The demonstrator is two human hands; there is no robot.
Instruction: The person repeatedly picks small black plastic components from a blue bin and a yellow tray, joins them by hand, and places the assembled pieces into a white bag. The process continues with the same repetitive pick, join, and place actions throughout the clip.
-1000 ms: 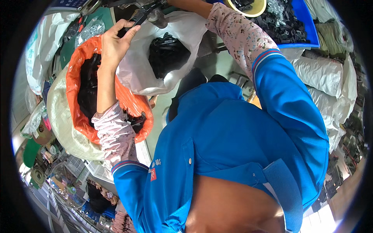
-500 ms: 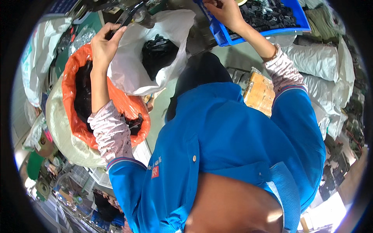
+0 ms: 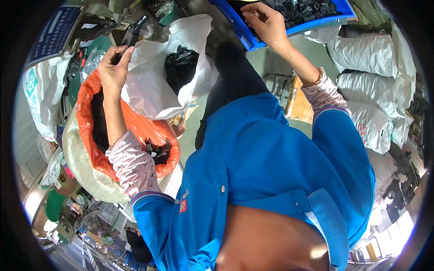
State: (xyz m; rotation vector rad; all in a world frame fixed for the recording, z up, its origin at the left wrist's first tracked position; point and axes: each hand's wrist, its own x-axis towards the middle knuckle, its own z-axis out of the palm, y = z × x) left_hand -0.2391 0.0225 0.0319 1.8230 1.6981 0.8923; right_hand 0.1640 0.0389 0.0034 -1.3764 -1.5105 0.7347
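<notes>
My left hand [image 3: 114,67] is raised over the orange bag [image 3: 131,131] and grips a thin black plastic part [image 3: 132,35] that sticks up toward a machine. My right hand [image 3: 266,21] reaches into a blue tray [image 3: 253,41] filled with small black parts [image 3: 303,7], fingers curled at the tray's near edge; whether it holds a piece I cannot tell. A white plastic bag [image 3: 149,86] with a black bundle [image 3: 181,67] inside lies between the two hands. My blue jacket and patterned sleeves fill the lower middle of the view.
A large white sack [image 3: 86,180] holds the orange bag. Stuffed white sacks [image 3: 370,90] stack at the right. A green machine base and a small fan [image 3: 97,235] stand at the lower left. A wooden stool [image 3: 298,101] sits below the tray.
My right hand has moved from beside the white bag over to the blue tray's edge. My left hand stays up, holding the black part.
</notes>
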